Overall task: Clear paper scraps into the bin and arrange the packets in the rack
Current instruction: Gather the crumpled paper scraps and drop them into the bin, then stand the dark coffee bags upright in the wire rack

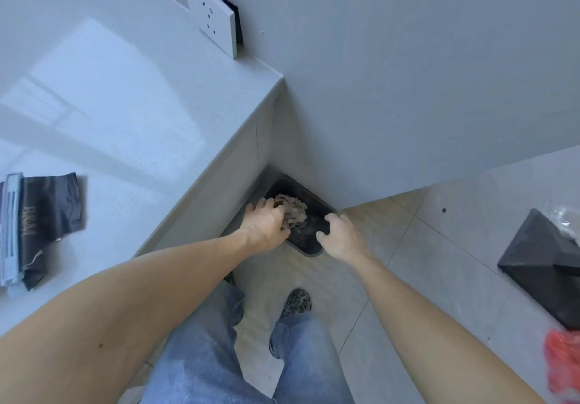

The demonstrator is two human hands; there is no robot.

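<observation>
A dark bin [309, 248] stands on the floor in the corner between the counter side and the wall. A wad of crumpled brownish paper scraps [293, 212] sits at its mouth. My left hand [263, 226] reaches down over the bin's left rim, and its fingers close on the scraps. My right hand [340, 235] hovers over the bin's right rim with its fingers spread and nothing in it. On the white counter at the left lie a dark packet [47, 215] and a pale blue-white packet [11, 227] beside it.
The white counter [125, 127] fills the left, with a wall socket plate [210, 11] above its far end. A dark pyramid-shaped object [543, 265] and something red [565, 366] sit at the right. My legs and a shoe [296, 301] stand on the tiled floor.
</observation>
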